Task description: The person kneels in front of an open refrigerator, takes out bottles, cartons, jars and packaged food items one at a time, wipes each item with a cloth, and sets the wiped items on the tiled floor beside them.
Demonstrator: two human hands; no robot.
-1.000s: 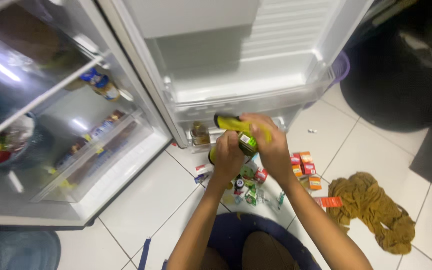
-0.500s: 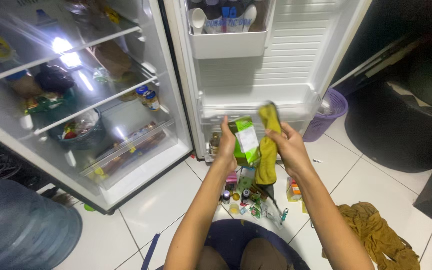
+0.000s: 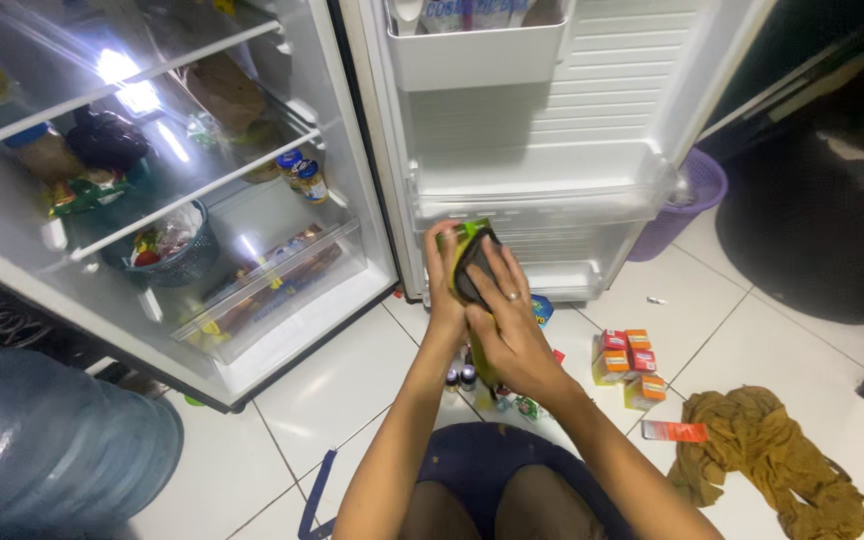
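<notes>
**Both hands on a green packet at the open fridge door**

Here we are, looking down at a tiled floor point(image 3: 352, 400) in front of an open fridge point(image 3: 252, 200). The left hand point(image 3: 444, 285) is wrapped around a green packet point(image 3: 464, 236), fingers closed on its left edge, holding it up just in front of the lower door shelf point(image 3: 552, 195). The right hand point(image 3: 507, 330) is pressed flat over a dark cloth point(image 3: 474, 270) that lies against the packet's face, fingers spread and curled over it; a ring shows on one finger. Packet and cloth sit squeezed between the two hands, level with the bottom of the fridge door.

Down below the hands, small bottles point(image 3: 459, 377) stand on the floor, partly hidden by the wrists. To the right, a cluster of little red and orange boxes point(image 3: 624, 355) sits on the tiles, and beyond them a crumpled mustard-brown rag point(image 3: 767, 465). A purple basket point(image 3: 687, 200) stands beside the door. Inside the fridge, two jars point(image 3: 302, 175) sit on a glass shelf. A big blue water jug point(image 3: 42, 450) fills the lower left corner.
</notes>
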